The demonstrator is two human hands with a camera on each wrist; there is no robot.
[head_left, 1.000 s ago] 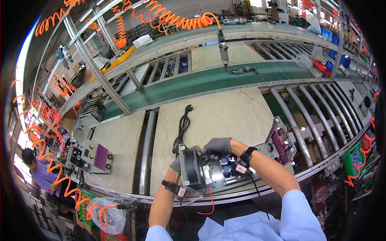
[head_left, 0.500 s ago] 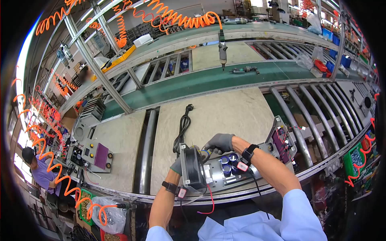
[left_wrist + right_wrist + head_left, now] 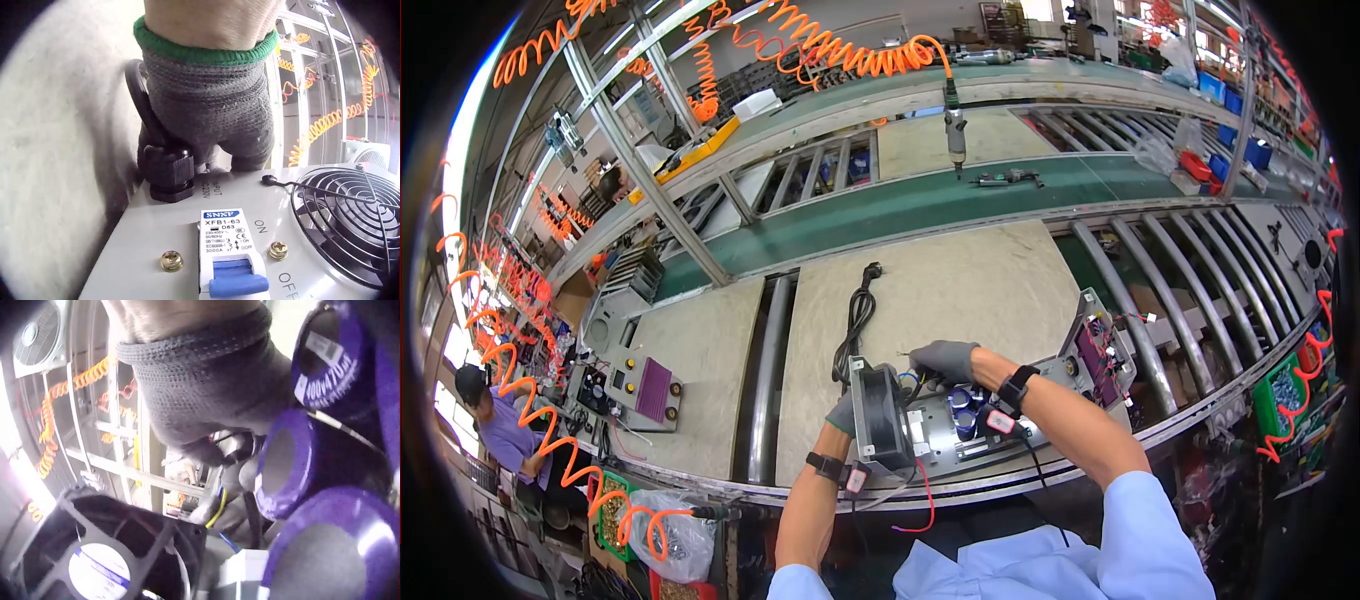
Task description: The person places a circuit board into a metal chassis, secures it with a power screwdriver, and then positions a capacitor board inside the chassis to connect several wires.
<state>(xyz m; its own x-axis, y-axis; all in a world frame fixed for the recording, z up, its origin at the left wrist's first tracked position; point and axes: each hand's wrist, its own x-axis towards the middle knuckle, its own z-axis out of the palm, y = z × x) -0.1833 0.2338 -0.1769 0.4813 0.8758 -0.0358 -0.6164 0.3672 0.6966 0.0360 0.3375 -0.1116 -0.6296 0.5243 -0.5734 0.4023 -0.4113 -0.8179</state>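
A metal welder-like chassis point(image 3: 940, 455) lies before me; its end panel carries a black fan point(image 3: 883, 420), a breaker switch point(image 3: 234, 259) and a cable gland point(image 3: 172, 176). My gloved left hand point(image 3: 209, 106) reaches over the panel's edge beside the gland, where the black power cord point(image 3: 142, 103) enters. Its fingertips point(image 3: 234, 515) show inside, at the cord's yellow wire point(image 3: 217, 509) and blue wire point(image 3: 229, 542). My gloved right hand point(image 3: 948, 361) is above the purple capacitors point(image 3: 965, 410), fingers curled and pinching a thin wire whose tip points left. The right fingertips are partly hidden.
The cord's coil point(image 3: 855, 325) lies on the pale board point(image 3: 960, 275). A second purple-faced unit point(image 3: 640, 390) stands left; rollers point(image 3: 1140, 310) run at right. An air screwdriver point(image 3: 956, 135) hangs above the green belt point(image 3: 840, 205), where another tool point(image 3: 1008, 178) lies.
My right hand has drawn back from beside the fan, and a thin wire tip now shows at its fingers. The left hand stays behind the panel.
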